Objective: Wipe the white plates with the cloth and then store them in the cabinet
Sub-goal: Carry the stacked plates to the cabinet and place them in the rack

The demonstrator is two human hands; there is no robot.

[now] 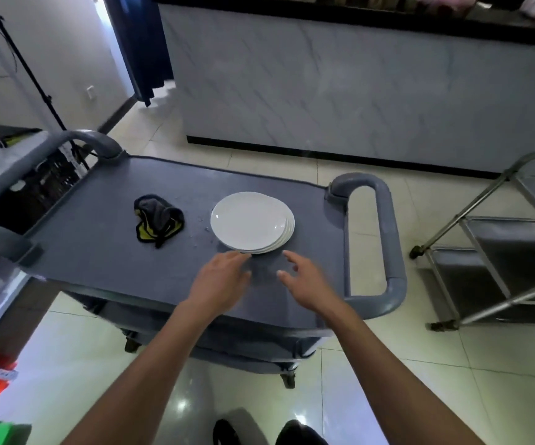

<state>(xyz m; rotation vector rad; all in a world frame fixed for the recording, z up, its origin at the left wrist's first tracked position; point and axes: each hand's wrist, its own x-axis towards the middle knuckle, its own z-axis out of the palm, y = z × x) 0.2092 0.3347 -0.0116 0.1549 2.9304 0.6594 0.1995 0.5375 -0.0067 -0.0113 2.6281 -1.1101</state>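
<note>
Two bare hands, left hand (pixel 219 277) & right hand (pixel 304 281), fingers released, just beside round white ceramic plates stack (pixel 251 221), crumpled black-yellow cloth (pixel 158 220) left of stack, grey cart surface (pixel 99 245).

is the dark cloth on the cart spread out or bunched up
Bunched up: the dark grey cloth with yellow trim sits crumpled in a heap on the grey cart top, left of the white plates.

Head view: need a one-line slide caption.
Both open hands, left hand and right hand, reach toward stacked white plates on a grey cart, cloth lying beside them.
</note>
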